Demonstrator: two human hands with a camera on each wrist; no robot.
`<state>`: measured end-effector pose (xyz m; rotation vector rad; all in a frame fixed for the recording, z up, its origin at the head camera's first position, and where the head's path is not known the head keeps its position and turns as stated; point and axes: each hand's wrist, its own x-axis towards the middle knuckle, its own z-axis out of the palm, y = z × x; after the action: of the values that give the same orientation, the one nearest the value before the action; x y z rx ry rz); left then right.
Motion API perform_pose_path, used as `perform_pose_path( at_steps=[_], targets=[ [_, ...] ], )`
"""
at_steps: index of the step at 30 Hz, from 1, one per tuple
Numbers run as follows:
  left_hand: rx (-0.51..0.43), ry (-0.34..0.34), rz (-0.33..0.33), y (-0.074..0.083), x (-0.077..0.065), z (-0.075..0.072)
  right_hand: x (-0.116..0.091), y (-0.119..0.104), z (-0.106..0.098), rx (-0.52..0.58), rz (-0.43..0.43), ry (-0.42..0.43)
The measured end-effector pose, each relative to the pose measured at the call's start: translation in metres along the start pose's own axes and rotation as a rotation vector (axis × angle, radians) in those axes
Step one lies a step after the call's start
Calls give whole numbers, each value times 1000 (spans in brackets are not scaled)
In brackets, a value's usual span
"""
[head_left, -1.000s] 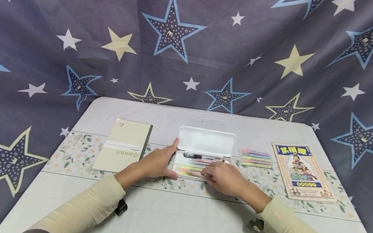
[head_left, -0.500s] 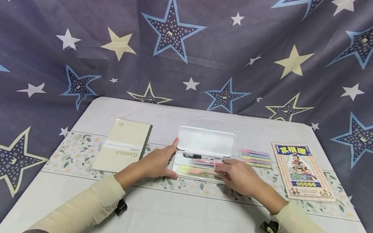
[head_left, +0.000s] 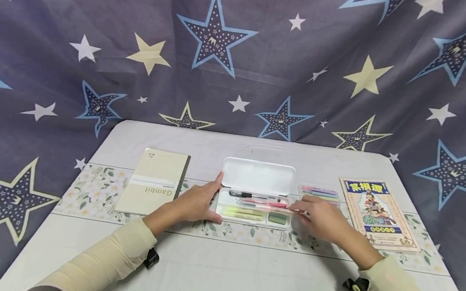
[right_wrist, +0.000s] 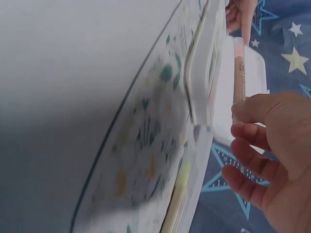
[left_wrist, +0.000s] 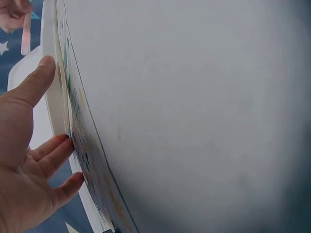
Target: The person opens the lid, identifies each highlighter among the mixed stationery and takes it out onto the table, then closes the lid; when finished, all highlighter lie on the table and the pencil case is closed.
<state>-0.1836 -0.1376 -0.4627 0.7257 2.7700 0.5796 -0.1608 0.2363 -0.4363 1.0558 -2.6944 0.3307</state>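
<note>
A white pencil case (head_left: 228, 196) lies with its lid raised (head_left: 258, 175). My left hand (head_left: 196, 202) rests against its left end, fingers straight and thumb spread toward the front corner. My right hand (head_left: 320, 218) is at the case's right end. Between thumb and forefinger it pinches a peach highlighter (right_wrist: 239, 73) with a clear, pinkish end, held above the case. Inside the case lie a black pen (head_left: 249, 195), red pens (head_left: 267, 203), yellow highlighters (head_left: 243, 213) and a dark green block (head_left: 277, 218) in the front right compartment.
A clear pack of coloured highlighters (head_left: 318, 190) lies behind my right hand, which partly covers it. To the right is an illustrated book (head_left: 378, 216); a beige notebook (head_left: 155, 180) lies left. A floral runner (head_left: 250, 234) crosses the white table (head_left: 221, 274).
My right hand has moved right from the case's front compartment to beyond its right end, carrying the highlighter. The dark green block is now uncovered. My left hand has stayed in place.
</note>
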Motion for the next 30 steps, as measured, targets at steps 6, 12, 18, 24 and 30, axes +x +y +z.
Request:
perform_pose_path(
  at_steps=[6,12,18,24,30],
  targets=[
    [9,-2,-1,-1,0,1,-10,14,-5,-14,35,0],
    [-1,-4,4,0,-1,0,-20,26,-10,-28,67,-7],
    [-1,-5,12,1,-1,-2,-30,38,-11,-37,69,8],
    [0,-4,10,0,-1,-1,-38,49,-12,-49,42,42],
    [-4,-4,9,0,-1,-2,-46,59,-14,-52,44,47]
  ],
)
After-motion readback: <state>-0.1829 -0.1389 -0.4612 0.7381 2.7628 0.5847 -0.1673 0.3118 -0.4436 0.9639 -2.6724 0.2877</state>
